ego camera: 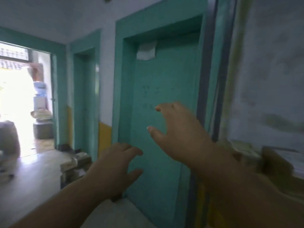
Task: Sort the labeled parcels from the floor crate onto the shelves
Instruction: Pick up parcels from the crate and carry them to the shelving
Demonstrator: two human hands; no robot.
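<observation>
Both bare hands are held up with nothing in them. The left hand is lower, fingers loose and a little spread. The right hand is higher, fingers spread wide. Behind them stands a shut blue-green painted door. Blurry cardboard parcels sit at the right. More pale bundles lie on the floor at the left.

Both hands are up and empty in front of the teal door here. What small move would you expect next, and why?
Probably a turn right and down: the left hand and right hand hold nothing, fingers spread, before the closed teal door, while blurred cardboard boxes sit at the right edge.
</observation>
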